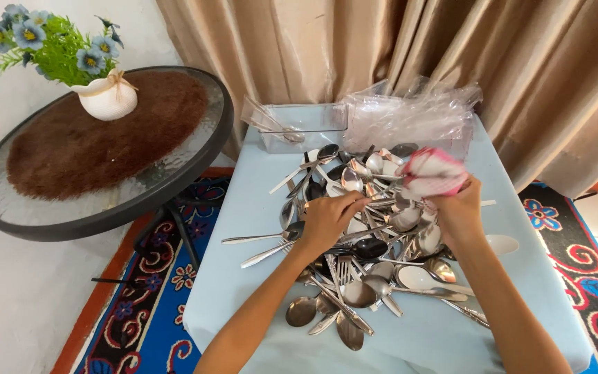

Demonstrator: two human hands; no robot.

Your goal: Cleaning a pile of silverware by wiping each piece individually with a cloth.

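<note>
L hand [327, 220] pinching one piece from the cutlery pile [361, 242] mid-table [243, 208], fingers closed on it. R hand [457, 208] gripping pink-white cloth [432, 172] just above pile. Clear plastic container [299, 125] and plastic bag [413, 114] at far edge.

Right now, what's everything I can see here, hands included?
cutlery pile: many spoons and forks, silver, middle of the table
table: one, pale blue cover
clear container: one, far edge of the table
plastic bag: one, clear, beside the container
round glass table: one, brown mat, left
flower vase: one, white, blue flowers
curtain: beige, behind
rug: blue and red, floor
left hand: on the pile
right hand: holds pink-and-white cloth
</note>
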